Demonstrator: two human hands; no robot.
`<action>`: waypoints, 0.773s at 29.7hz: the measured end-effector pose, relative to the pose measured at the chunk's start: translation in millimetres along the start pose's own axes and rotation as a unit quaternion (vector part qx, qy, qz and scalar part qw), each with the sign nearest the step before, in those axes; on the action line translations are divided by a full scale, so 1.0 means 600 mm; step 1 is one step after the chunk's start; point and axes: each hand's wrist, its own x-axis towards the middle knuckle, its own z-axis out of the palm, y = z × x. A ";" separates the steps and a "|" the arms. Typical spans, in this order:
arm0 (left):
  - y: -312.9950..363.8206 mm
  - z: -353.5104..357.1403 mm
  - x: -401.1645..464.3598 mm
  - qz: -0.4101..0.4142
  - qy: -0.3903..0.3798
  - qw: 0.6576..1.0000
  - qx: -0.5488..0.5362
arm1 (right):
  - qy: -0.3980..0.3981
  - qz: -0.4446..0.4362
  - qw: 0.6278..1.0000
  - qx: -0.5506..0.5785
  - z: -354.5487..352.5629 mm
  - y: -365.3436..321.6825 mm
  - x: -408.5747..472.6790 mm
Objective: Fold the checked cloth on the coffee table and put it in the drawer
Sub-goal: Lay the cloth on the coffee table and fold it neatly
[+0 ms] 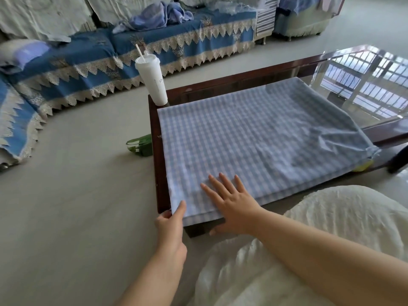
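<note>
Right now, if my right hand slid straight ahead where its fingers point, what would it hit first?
Only more checked cloth at first; the right hand aims up-left, so probably the white cup.

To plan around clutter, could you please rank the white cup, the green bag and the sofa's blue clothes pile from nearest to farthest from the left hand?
From the left hand:
1. Green bag, on the floor beside the table.
2. White cup, on the table's far-left corner.
3. Blue clothes pile, on the sofa.

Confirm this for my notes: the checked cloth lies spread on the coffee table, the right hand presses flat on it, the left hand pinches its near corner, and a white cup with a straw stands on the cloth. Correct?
Not quite. In the head view the white cup stands on the coffee table's far corner, beside the checked cloth, not on it. The rest holds: right hand flat on the cloth, left hand pinching its near corner.
</note>
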 end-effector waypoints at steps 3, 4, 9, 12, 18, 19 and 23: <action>-0.002 0.008 0.014 -0.051 -0.029 0.994 -0.095 | 0.018 0.007 1.000 -0.012 0.009 0.002 -0.001; 0.001 0.008 0.019 -0.054 -0.053 0.992 -0.100 | 0.025 0.012 1.000 -0.004 0.010 0.001 -0.001; -0.004 -0.007 0.032 -0.123 -0.131 0.980 -0.085 | 0.044 0.020 0.999 0.012 0.004 0.012 -0.013; -0.006 -0.008 0.026 -0.134 -0.133 0.974 -0.127 | 0.049 0.024 0.998 0.022 0.002 0.012 -0.017; 0.005 -0.020 0.013 -0.130 -0.149 0.979 0.047 | 0.047 0.045 0.998 0.001 0.000 -0.002 -0.021; 0.010 -0.023 0.009 -0.126 -0.151 0.978 0.065 | 0.046 0.051 0.998 -0.001 0.001 -0.005 -0.022; 0.056 -0.012 -0.006 -0.039 -0.181 0.978 0.096 | 0.052 0.111 0.992 0.023 -0.008 -0.015 -0.025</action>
